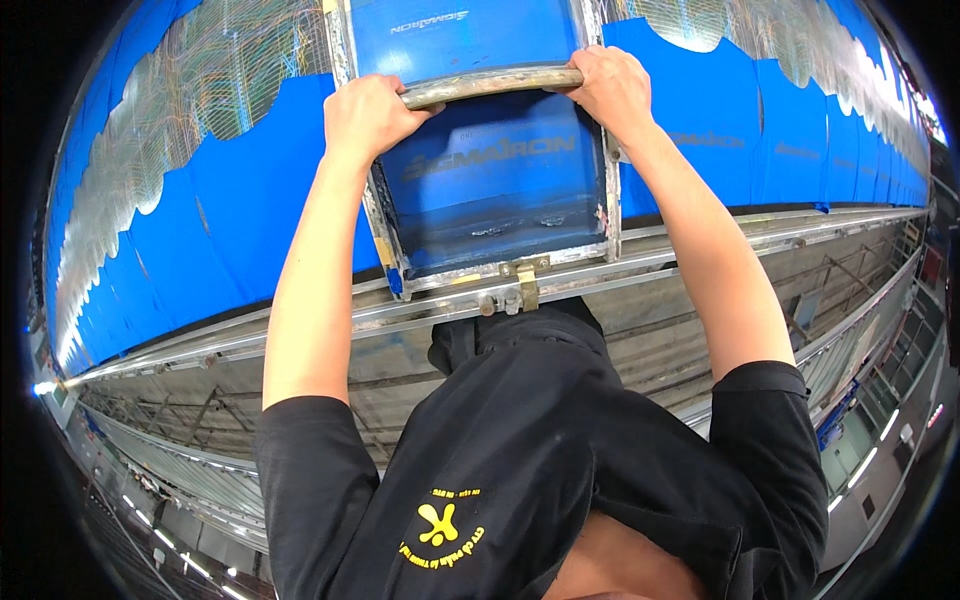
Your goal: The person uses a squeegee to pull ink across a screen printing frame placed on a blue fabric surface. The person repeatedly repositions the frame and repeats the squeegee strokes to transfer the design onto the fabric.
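Both of my arms reach forward over a screen-printing frame (pixel 612 215) with blue mesh and scuffed metal sides. My left hand (pixel 365 118) is closed round the left end of a worn, light-coloured squeegee (pixel 495 83). Its right end is gripped by my right hand (pixel 615 90). The squeegee lies crosswise over the frame, and its lower edge is hidden from me. Dark ink smears show on the near part of the mesh. A brass-coloured catch (pixel 527 285) sits at the frame's near edge, by the metal rail (pixel 420 318).
Bright blue fabric pieces (pixel 250 160) with scalloped edges lie along the long table on both sides of the frame. Beyond them shows a shiny, patterned table surface (pixel 270 50). Another long table structure (pixel 190 450) stands behind me, under strip lights.
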